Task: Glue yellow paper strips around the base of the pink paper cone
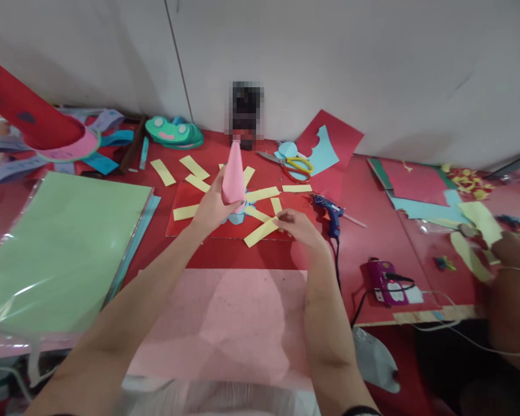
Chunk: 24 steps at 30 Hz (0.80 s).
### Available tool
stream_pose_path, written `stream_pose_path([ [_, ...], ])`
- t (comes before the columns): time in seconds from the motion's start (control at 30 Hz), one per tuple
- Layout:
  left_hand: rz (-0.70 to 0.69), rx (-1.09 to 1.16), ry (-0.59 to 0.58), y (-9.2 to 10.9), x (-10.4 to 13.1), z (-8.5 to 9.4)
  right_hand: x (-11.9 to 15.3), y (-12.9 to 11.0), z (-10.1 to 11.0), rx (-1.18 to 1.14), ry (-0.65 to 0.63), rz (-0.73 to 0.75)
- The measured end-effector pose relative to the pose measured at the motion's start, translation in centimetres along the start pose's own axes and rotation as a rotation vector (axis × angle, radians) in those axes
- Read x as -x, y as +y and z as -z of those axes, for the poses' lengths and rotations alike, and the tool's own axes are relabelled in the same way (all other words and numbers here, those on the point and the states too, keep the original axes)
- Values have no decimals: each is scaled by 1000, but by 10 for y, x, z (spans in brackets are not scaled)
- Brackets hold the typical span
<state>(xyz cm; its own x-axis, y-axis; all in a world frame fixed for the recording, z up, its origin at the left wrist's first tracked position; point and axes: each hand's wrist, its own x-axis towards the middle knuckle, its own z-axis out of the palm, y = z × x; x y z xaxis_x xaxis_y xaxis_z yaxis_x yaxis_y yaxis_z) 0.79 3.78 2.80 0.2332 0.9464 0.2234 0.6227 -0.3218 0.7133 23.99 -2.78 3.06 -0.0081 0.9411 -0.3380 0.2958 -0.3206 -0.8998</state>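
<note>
My left hand is closed around the lower part of a pink paper cone, which points up and away from me. Under the cone, blue paper pieces show near its base. With my right hand I pinch the end of a yellow paper strip. More yellow strips lie around the cone on a red sheet. To the right of my right hand lies a blue glue gun. Scissors with yellow and orange handles rest beyond the strips.
Green sheets in clear plastic lie at left, beside a finished red cone with strips. Teal paper cutouts sit at the back. A purple power adapter with cables is at right, near another person's hand.
</note>
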Motion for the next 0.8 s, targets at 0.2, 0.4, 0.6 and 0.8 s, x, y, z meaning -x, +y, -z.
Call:
stream_pose_path([
  [0.2,-164,-223,-37,8,0,0,-1,2,-1,-4,-6,11],
  [0.4,-235,-463,-90,20,0,9,-2,4,-1,23,3,10],
  [0.6,-93,-227,-40,9,-2,8,-1,2,-1,25,17,-1],
  [0.8,45,142,50,-23,-9,2,-1,0,-3,2,3,7],
])
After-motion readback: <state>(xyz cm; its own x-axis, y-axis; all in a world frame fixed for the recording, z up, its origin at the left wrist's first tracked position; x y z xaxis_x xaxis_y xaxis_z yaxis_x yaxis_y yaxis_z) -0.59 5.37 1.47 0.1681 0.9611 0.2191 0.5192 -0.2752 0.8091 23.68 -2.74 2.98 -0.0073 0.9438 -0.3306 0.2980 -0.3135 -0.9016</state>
